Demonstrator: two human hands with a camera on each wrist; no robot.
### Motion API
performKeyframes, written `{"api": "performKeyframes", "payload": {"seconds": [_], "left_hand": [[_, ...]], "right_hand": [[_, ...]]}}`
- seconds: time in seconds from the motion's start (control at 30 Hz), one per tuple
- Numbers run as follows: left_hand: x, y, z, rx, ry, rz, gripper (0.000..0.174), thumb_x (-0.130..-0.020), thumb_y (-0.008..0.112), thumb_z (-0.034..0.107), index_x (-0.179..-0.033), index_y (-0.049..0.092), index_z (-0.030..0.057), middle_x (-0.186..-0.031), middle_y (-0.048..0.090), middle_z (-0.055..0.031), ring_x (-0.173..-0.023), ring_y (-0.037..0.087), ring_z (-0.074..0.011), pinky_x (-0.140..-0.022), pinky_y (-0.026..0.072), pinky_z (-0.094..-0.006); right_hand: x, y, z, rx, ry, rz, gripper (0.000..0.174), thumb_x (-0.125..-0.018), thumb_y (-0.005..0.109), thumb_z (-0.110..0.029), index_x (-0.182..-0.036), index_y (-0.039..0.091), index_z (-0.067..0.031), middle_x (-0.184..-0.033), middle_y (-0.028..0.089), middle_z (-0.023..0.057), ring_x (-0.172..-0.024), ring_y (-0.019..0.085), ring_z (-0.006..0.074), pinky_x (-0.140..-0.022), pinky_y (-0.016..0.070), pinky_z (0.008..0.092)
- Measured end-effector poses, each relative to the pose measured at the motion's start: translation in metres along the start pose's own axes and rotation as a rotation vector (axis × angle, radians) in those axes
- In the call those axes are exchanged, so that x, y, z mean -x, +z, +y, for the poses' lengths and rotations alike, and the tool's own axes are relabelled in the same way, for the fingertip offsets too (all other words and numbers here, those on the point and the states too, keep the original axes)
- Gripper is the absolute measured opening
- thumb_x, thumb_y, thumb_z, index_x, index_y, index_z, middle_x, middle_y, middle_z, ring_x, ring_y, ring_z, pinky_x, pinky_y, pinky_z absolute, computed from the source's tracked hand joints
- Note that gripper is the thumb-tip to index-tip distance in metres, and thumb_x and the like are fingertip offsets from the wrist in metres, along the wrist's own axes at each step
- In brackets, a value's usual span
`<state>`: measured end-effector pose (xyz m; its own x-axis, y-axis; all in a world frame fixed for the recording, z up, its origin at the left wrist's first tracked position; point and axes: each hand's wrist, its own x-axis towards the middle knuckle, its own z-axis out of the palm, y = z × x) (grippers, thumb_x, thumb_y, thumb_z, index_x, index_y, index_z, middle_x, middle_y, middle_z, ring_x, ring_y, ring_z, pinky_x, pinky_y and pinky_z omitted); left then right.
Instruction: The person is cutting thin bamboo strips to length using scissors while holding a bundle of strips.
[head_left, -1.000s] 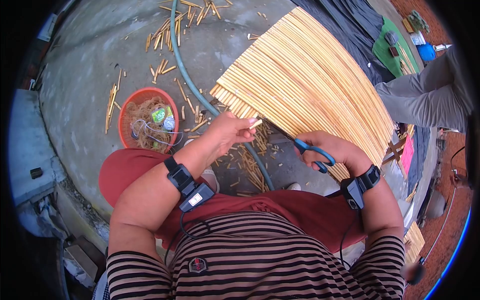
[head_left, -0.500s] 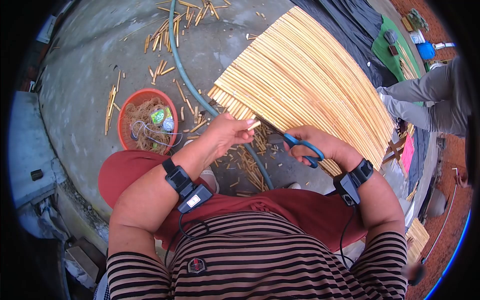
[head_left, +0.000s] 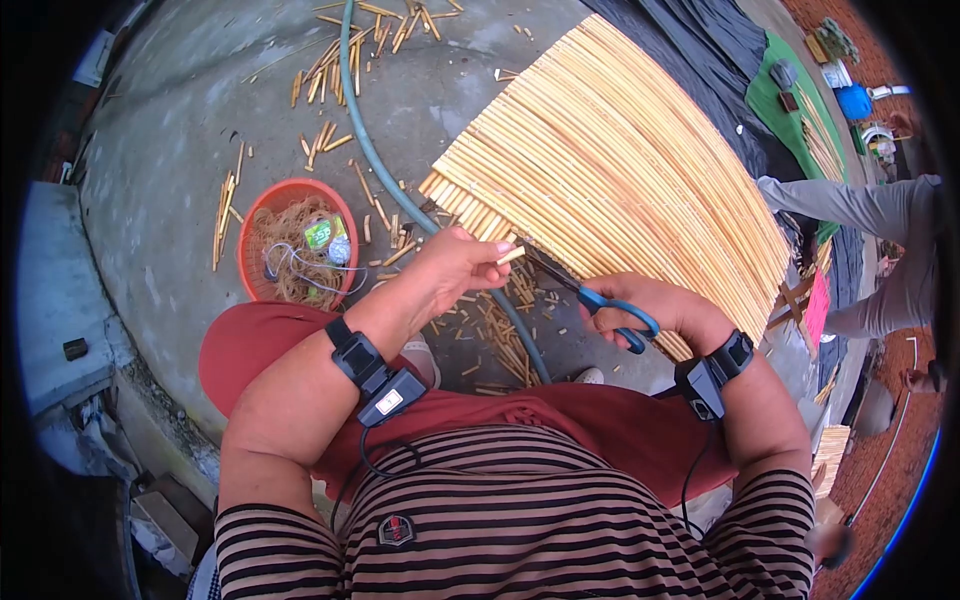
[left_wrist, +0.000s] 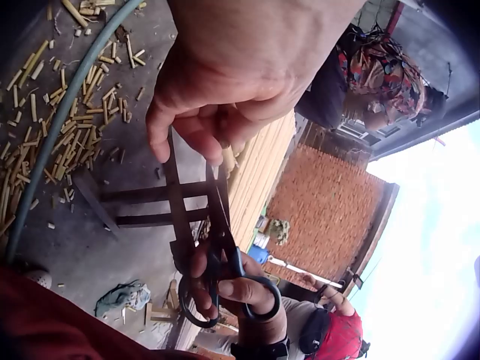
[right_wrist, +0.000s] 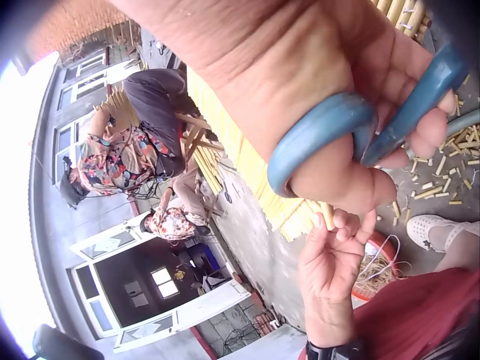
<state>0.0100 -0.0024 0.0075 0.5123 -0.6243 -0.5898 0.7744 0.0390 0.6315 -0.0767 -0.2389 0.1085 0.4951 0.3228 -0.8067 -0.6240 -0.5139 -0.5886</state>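
My left hand (head_left: pixel 450 270) pinches the pale cut end of a reed stick (head_left: pixel 513 254) between thumb and fingers, beside the near corner of a large mat of yellow reed sticks (head_left: pixel 610 160). In my right hand (head_left: pixel 655 298) are scissors (head_left: pixel 612 303) with blue handles, one loop round the thumb. Their dark blades reach left along the mat's edge toward the left fingertips. From the left wrist view, the scissors (left_wrist: pixel 274 300) lie just beyond the left hand (left_wrist: pixel 232 90), blades pointing at its fingers. The right wrist view shows the blue handle (right_wrist: pixel 319 131) close up.
An orange basket (head_left: pixel 243 240) of tangled fibre and string stands left on the concrete. A green hose (head_left: pixel 365 140) curves across the floor among scattered reed offcuts (head_left: pixel 500 335). At the right, a person in grey trousers (head_left: pixel 850 205) is beside the mat; other people sit farther off.
The right hand and scissors moved left toward the left hand, then slightly back to the right. My left hand stayed almost still with the stick. The person in grey trousers shifted stance.
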Motion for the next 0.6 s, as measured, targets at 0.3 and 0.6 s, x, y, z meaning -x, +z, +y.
{"api": "performKeyframes", "payload": {"seconds": [0.3, 0.6], "left_hand": [[0.001, 0.0, 0.001, -0.01, -0.009, -0.029, 0.022, -0.085, 0.068, 0.016, -0.086, 0.064, -0.0053, -0.073, 0.064, -0.0095, -0.064, 0.064, -0.0163, -0.067, 0.0556, -0.0287], [0.001, -0.002, -0.001, -0.02, -0.027, -0.04, 0.023, -0.085, 0.069, 0.021, -0.087, 0.065, -0.0025, -0.074, 0.065, -0.0085, -0.065, 0.062, -0.0138, -0.066, 0.0531, -0.0258]], "right_hand": [[-0.002, -0.005, -0.012, -0.065, -0.037, 0.009, 0.018, -0.08, 0.057, -0.016, -0.092, 0.056, -0.0027, -0.069, 0.056, 0.0022, -0.056, 0.055, 0.0088, -0.05, 0.0466, 0.0221], [-0.008, -0.006, -0.014, 0.025, -0.051, 0.077, 0.012, -0.079, 0.06, -0.011, -0.087, 0.057, -0.0028, -0.062, 0.055, 0.0014, -0.051, 0.054, 0.0087, -0.048, 0.0443, 0.0221]]}}
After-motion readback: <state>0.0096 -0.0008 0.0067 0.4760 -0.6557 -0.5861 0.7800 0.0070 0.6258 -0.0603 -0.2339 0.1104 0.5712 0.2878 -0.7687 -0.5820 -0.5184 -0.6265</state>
